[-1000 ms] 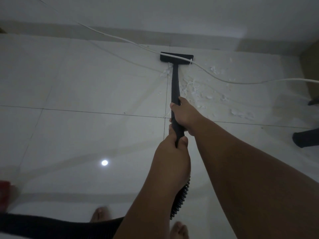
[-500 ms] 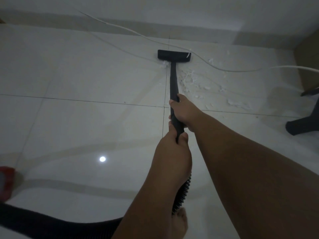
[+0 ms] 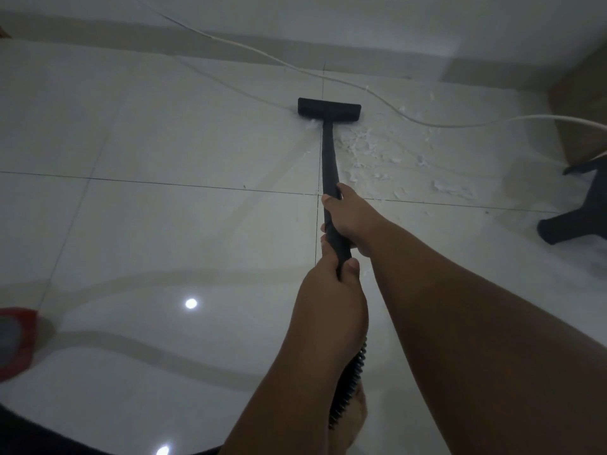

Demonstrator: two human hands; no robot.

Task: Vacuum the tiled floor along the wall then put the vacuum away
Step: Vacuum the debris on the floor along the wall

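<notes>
Wand [image 3: 329,159] is gripped by right hand [image 3: 353,220] and, behind it, left hand [image 3: 330,290]; nozzle [image 3: 329,110] is set near the wall [image 3: 361,27], white cord [image 3: 387,105] just beyond, scraps [image 3: 377,149] rightward, open tiles [image 3: 164,133] leftward.

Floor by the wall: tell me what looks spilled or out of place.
White scraps lie scattered to the right of the vacuum wand, not yet picked up. A loose white cable trails just beyond the vacuum head, where the head could snag it.
</notes>
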